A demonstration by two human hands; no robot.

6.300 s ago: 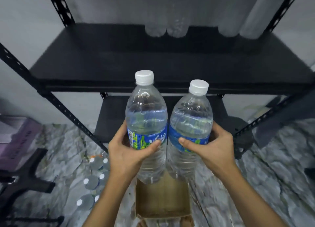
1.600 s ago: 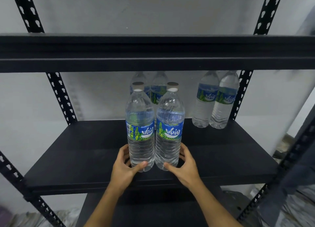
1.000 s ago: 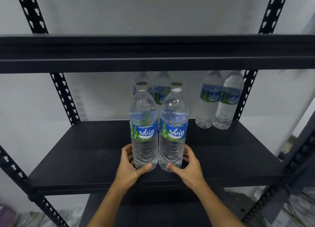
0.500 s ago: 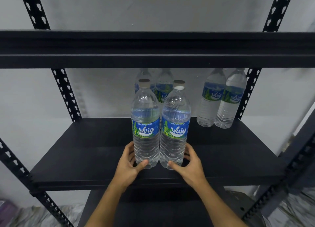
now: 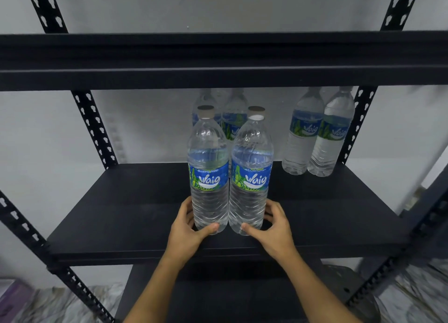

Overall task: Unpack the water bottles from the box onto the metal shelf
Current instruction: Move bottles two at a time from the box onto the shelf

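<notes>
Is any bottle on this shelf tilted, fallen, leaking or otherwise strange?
Nothing stands out. The left front bottle and right front bottle stand upright side by side, caps on, with the left hand and right hand round their bases. The back middle pair and back right pair also stand upright. No water shows on the shelf.

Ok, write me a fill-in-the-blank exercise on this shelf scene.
The black shelf carries ____ bottles in all.
The left hand grips the left front bottle and the right hand the right front bottle; both bottles stand ____.
Their labels read ____.
Missing words: six; upright; Waig.
</notes>
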